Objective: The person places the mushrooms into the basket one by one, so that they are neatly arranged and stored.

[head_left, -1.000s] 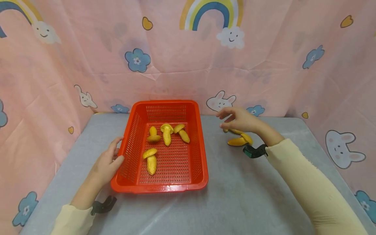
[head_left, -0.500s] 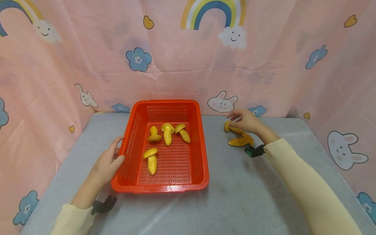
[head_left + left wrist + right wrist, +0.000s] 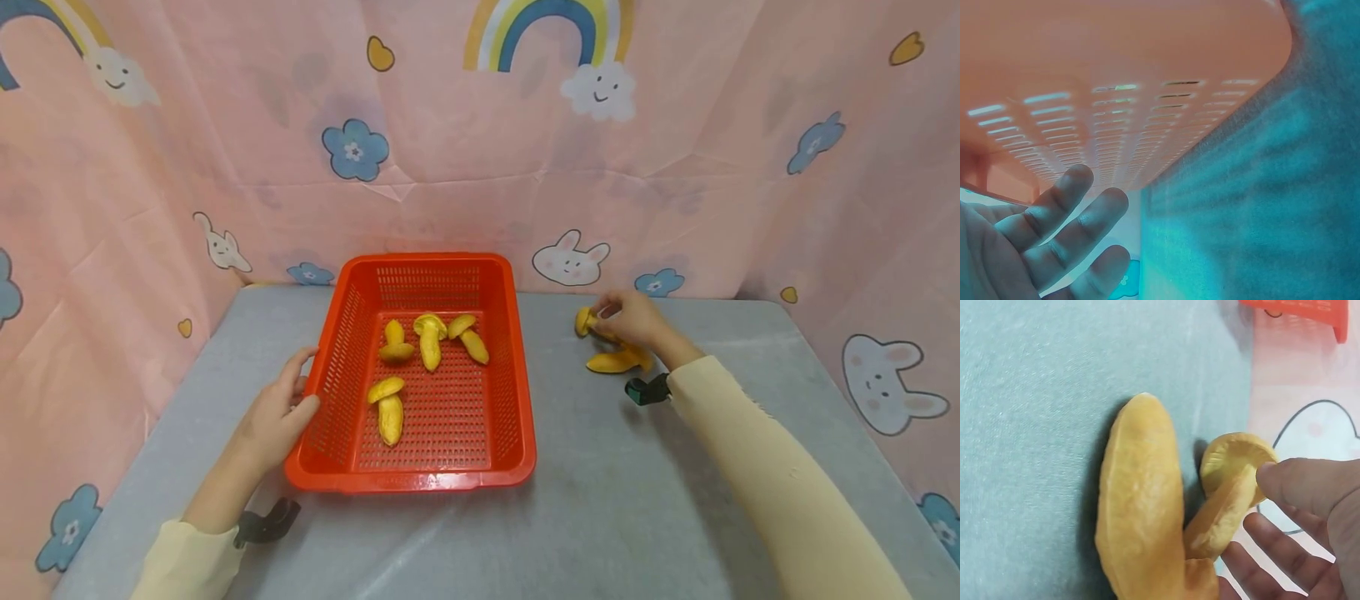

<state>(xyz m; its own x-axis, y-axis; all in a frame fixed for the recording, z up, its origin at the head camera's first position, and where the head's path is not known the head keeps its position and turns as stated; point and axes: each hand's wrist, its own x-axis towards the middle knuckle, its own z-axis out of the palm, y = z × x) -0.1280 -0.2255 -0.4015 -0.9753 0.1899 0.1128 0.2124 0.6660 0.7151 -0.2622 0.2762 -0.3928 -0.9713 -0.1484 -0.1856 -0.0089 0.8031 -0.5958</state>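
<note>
Head view: 1 red basket (image 3: 517, 400) at table (image 3: 600, 517) centre, w/ 4 yellow mushrooms (image 3: 430, 342) inside. 2 more mushrooms nr far right edge: right hand (image 3: 633, 321) pinches one (image 3: 1225, 497) by stem; other (image 3: 1141, 500) lies just beside. Left hand (image 3: 273, 421), fingers relaxed, rests against basket's left wall.

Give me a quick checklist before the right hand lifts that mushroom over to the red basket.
1. Right hand on the mushroom: ok, its fingers touch the cap and stem.
2. Grip fully closed: cannot tell, the wrist view shows contact but not a firm pinch.
3. Second mushroom apart from it: not ok, the two lie against each other.
4. Red basket steadied: ok, the left hand rests against its left wall.
5. Room in the basket: ok, the near part of its floor is bare.
6. Path across the grey table: ok, nothing lies between.
</note>
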